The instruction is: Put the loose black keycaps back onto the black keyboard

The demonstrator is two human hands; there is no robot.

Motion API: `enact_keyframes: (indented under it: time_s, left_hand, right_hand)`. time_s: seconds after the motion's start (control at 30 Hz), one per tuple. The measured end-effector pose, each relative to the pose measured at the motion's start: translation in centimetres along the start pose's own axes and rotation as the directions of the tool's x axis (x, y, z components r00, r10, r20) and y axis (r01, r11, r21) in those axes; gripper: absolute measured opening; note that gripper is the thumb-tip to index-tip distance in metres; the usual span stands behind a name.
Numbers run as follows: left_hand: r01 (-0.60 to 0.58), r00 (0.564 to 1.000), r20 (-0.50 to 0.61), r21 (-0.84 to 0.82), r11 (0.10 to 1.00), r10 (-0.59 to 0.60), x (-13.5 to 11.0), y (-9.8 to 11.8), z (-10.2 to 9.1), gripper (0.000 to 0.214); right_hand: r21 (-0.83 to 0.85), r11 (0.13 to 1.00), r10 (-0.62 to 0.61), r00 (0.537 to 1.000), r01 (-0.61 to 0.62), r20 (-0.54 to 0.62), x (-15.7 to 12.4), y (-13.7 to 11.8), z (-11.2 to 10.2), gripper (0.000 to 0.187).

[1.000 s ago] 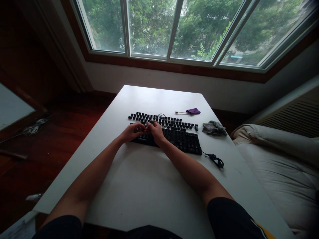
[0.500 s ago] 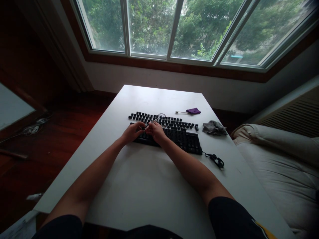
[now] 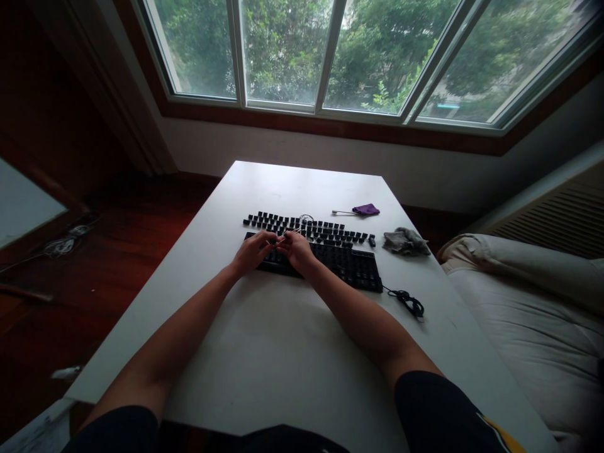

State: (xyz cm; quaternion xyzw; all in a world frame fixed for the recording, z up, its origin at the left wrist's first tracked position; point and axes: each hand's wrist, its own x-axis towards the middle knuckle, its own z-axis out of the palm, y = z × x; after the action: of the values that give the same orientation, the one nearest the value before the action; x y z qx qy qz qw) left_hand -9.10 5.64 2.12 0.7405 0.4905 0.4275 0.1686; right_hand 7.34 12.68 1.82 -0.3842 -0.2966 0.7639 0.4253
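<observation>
Both my hands are close together over the left part of a black keyboard [image 3: 346, 267]. My right hand [image 3: 298, 250] is closed round a thin, shiny wire tool [image 3: 282, 240] that looks like a wire keycap puller. The fingers of my left hand [image 3: 252, 251] are bent into a pinch at the tool's near end; whatever lies between them is too small to make out. Behind the keyboard, loose black keycaps [image 3: 333, 234] lie in rows on the white table [image 3: 278, 352].
A coiled black cable [image 3: 409, 303] runs from the keyboard's right end. Farther right lies a crumpled grey cloth [image 3: 406, 242]. Toward the back are a purple pouch [image 3: 366, 209] and a thin stick-like brush [image 3: 343, 212]. A pale sofa [image 3: 523, 314] stands along the right side.
My left hand has shifted slightly right and up, nearer my right hand. The wire tool has turned a little between the fingers. Keyboard and keycap rows stay in place.
</observation>
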Motion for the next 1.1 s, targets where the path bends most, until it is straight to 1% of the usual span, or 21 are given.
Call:
enact_keyframes:
  time_s: [0.1, 0.2, 0.3, 0.47, 0.57, 0.63, 0.67, 0.73, 0.83, 0.9, 0.93, 1.0, 1.07, 1.1]
  left_hand:
    - [0.031, 1.0, -0.007, -0.027, 0.999, -0.031, 0.1, 0.1, 0.1, 0.027]
    - [0.083, 0.996, -0.041, -0.032, 0.996, -0.084, 0.2, 0.3, 0.3, 0.033]
    - [0.11, 0.992, -0.067, -0.017, 0.994, -0.111, 0.3, 0.8, 0.4, 0.03]
    - [0.164, 0.982, -0.096, 0.019, 0.986, -0.161, 0.1, 1.4, 0.3, 0.026]
    - [0.157, 0.984, -0.093, 0.021, 0.987, -0.155, 0.0, 1.2, 0.3, 0.028]
    - [0.148, 0.986, -0.078, -0.015, 0.989, -0.148, 0.0, 0.9, 0.4, 0.029]
    - [0.149, 0.986, -0.07, -0.062, 0.987, -0.153, 0.0, 0.7, 0.4, 0.029]
    - [0.165, 0.983, -0.04, -0.229, 0.959, -0.179, 0.1, 0.2, 0.5, 0.027]
    - [0.2, 0.977, 0.037, -0.514, 0.834, -0.212, 0.4, -0.2, 0.6, 0.027]
    - [0.206, 0.974, 0.055, -0.614, 0.762, -0.219, 0.5, -0.4, 0.5, 0.028]
    - [0.201, 0.974, 0.046, -0.632, 0.749, -0.223, 0.6, -0.5, 0.4, 0.028]
    - [0.188, 0.973, 0.015, -0.62, 0.762, -0.229, 0.6, -0.6, 0.0, 0.027]
    - [0.182, 0.974, -0.01, -0.566, 0.804, -0.228, 0.7, -0.6, -0.3, 0.027]
    - [0.179, 0.975, -0.018, -0.537, 0.825, -0.223, 0.7, -0.6, -0.5, 0.026]
  right_hand:
    - [-0.011, 1.0, -0.013, 1.0, 0.013, 0.012, 0.2, -0.1, -0.2, 0.008]
    - [-0.038, 0.999, -0.035, 0.999, 0.037, 0.04, 0.3, -0.2, -0.4, 0.007]
    - [-0.065, 0.997, -0.035, 0.998, 0.038, 0.047, 0.3, -0.4, -0.4, 0.007]
    - [-0.081, 0.997, -0.001, 0.996, 0.008, 0.087, 0.3, -0.5, -0.4, 0.007]
    - [-0.109, 0.993, 0.047, 0.992, -0.035, 0.117, 0.4, -0.7, -0.6, 0.007]
    - [-0.134, 0.989, 0.078, 0.988, -0.06, 0.133, 0.5, -1.0, -0.7, 0.007]
    - [-0.143, 0.988, 0.086, 0.986, -0.065, 0.143, 0.5, -1.1, -0.8, 0.006]
    - [-0.148, 0.987, 0.081, 0.982, -0.056, 0.169, 0.4, -1.4, -0.8, 0.004]
    - [-0.14, 0.99, 0.047, 0.98, -0.02, 0.193, 0.3, -1.7, -0.8, 0.007]
    - [-0.131, 0.991, 0.0, 0.983, 0.025, 0.185, 0.3, -1.9, -0.9, 0.012]
    - [-0.127, 0.99, -0.034, 0.984, 0.058, 0.178, 0.3, -2.0, -0.9, 0.015]
    - [-0.129, 0.981, -0.126, 0.978, 0.148, 0.165, 0.5, -2.1, -1.1, 0.017]
    - [-0.157, 0.96, -0.206, 0.964, 0.233, 0.171, 0.6, -2.2, -1.4, 0.019]
    - [-0.176, 0.95, -0.226, 0.956, 0.259, 0.188, 0.7, -2.3, -1.4, 0.02]
